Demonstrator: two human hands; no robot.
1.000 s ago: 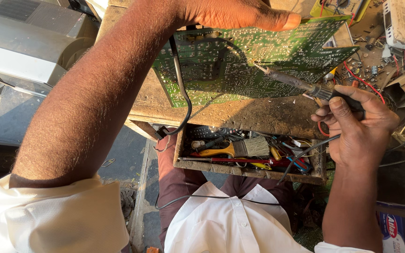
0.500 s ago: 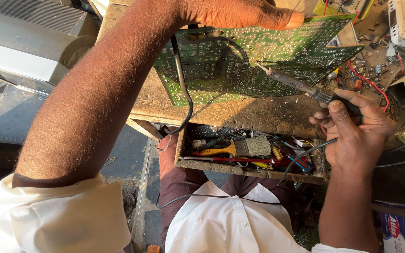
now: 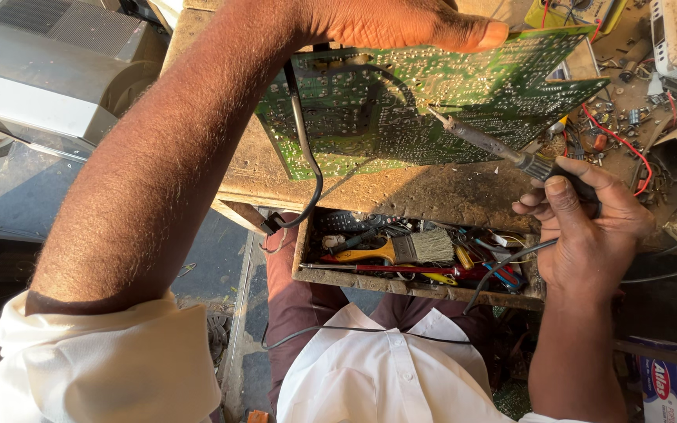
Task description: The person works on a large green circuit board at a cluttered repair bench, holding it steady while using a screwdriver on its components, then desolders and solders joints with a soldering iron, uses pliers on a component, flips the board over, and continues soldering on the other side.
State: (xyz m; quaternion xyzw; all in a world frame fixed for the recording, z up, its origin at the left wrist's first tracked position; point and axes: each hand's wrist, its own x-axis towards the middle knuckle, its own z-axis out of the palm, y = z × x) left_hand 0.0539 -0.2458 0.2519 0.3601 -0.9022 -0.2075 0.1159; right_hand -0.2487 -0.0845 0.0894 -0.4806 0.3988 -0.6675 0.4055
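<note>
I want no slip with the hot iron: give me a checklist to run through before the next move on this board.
1. Left hand grips the green circuit board at its top edge: ok.
2. Right hand holds the soldering iron by its handle, away from the metal shaft: ok.
3. Iron tip rests on the board's solder side: ok.
4. Tip hot enough: cannot tell.
5. Black cable hangs across the board, apart from the tip: ok.
6. Open tool drawer lies below the board, where drips could fall: not ok.
</note>
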